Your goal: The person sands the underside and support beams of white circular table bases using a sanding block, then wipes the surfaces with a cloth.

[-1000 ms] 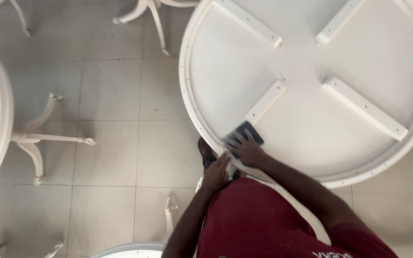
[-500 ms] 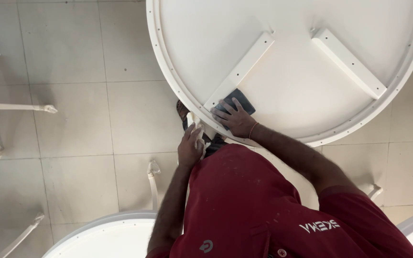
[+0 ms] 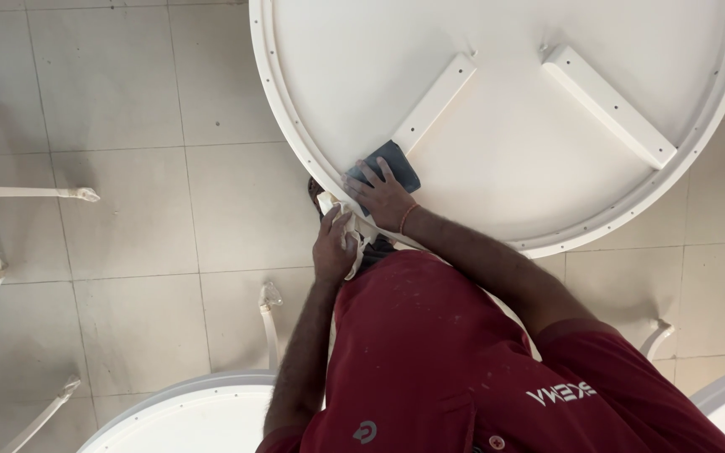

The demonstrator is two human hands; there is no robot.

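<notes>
The dark sanding pad lies flat on the underside of the white round tabletop, at the near end of the left batten, just inside the near rim. Over the last second it has stayed pinned there while the view slid left and closer, so the rubbing keeps to this one patch. The right hand presses it with fingers spread. The left hand is curled around the rim, pinching a pale cloth. Further white tabletops stand nearer.
</notes>
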